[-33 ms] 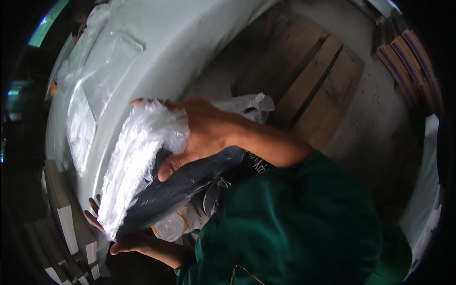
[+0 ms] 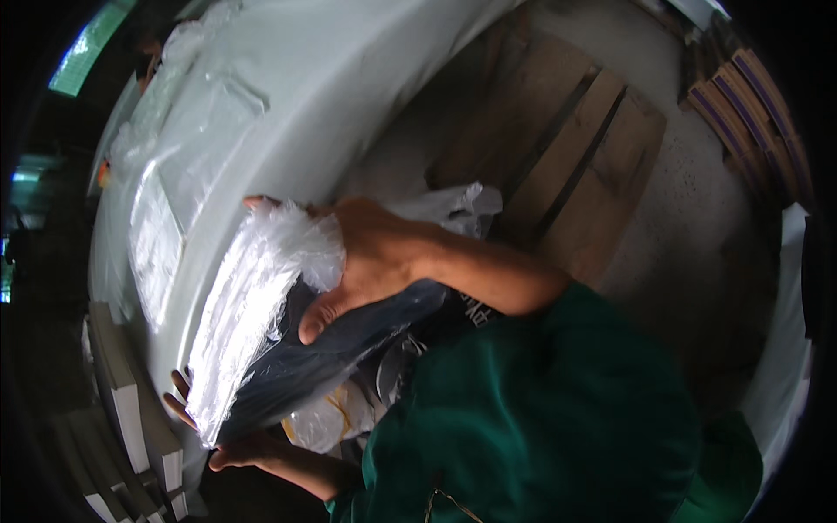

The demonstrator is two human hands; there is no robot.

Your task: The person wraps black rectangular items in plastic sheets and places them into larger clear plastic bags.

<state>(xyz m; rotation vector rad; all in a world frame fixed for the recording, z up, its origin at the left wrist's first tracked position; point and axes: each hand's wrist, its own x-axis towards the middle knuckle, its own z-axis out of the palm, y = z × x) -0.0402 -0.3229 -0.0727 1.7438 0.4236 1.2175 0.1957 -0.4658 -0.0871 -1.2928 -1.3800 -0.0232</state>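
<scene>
White plastic bag (image 2: 244, 331): watching remotely, I see its long side run between the hands. Right hand (image 2: 377, 248) meets the upper end, thumb apart, grip hidden; left hand (image 2: 247, 451), spread, is nearest the lower corner. Pale table (image 2: 323, 96) beyond.

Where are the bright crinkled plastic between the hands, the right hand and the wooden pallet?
Crinkled plastic (image 2: 244, 324): head view, on its bright folds.
Right hand (image 2: 373, 246): head view, on the back of the hand.
Wooden pallet (image 2: 568, 148): head view, on a middle board.
</scene>
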